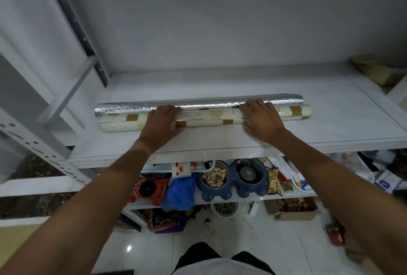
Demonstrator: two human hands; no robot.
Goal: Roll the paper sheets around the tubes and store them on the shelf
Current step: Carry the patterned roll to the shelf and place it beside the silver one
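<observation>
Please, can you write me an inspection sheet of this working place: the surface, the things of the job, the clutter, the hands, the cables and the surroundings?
Surface: white shelf board, bare in front of the rolls.
Job's things: silver roll lies at the back; cream-and-tan tiled roll lies directly in front, alongside it.
Clutter: crumpled brown paper at the board's far right corner.
Hands: left hand and right hand both rest palm-down over the tiled roll.
Cables: nothing seen.
Surroundings: lower shelf holds a blue double pet bowl, one side with peanuts, a blue bag and snack packets; cardboard box on the tiled floor.
</observation>
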